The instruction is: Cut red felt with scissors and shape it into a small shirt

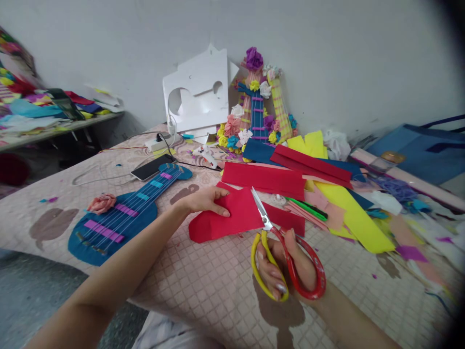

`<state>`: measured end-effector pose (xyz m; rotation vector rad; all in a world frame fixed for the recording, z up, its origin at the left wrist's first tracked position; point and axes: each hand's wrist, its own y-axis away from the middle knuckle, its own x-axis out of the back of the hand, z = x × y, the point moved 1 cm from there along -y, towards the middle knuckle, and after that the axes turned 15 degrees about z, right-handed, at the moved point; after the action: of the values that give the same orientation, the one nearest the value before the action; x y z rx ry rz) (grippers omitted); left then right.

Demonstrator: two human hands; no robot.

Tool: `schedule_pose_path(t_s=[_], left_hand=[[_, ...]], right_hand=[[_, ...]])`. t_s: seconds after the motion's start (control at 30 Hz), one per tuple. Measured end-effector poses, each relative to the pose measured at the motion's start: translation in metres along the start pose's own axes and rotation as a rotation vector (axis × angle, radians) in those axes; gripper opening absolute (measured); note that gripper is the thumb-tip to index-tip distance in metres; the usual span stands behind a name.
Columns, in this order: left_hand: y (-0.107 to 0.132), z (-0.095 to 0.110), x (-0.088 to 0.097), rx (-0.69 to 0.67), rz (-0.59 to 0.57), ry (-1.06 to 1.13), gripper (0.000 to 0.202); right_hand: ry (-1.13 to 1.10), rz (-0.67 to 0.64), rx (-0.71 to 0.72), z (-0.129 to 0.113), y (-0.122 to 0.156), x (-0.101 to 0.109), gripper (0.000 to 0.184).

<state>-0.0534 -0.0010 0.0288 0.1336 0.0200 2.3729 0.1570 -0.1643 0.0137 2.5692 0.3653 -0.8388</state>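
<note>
A red sheet of crepe-like paper or felt (240, 215) with a rounded left end lies over the patterned tablecloth. My left hand (207, 201) grips its upper left part, thumb on top and fingers partly hidden. In my right hand (278, 254) are scissors (267, 224) with one yellow and one red handle loop, fingers wrapped through both. Their blades point up and away at the sheet's right edge; whether they touch it is unclear. Beneath and beside the sheet lies a red strip (285, 219). A blue paper guitar (136, 211) with a pink rose lies left of my hands.
Red folded strips (263, 179), yellow sheets (354, 215) and a green marker-like item (307, 208) lie to the right. Behind are a glue gun (206, 155), phone (152, 167), power strip (163, 141), white cut-out board (198, 92) and decorated guitars (257, 116).
</note>
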Motion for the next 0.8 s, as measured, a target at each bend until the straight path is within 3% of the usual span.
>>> schedule_pose_path(t_s=[0.37,0.8], left_hand=[[0.0004,0.0014,-0.0047,0.010,-0.044,0.028,0.027],[-0.0008,0.0002,-0.0046,0.027,-0.062,0.057,0.024]], right_hand=[[-0.028,-0.062,-0.017,-0.0011,-0.0021,0.0016,0.065],[0.015,0.040,0.009,0.0016,-0.0003,0.0033,0.060]])
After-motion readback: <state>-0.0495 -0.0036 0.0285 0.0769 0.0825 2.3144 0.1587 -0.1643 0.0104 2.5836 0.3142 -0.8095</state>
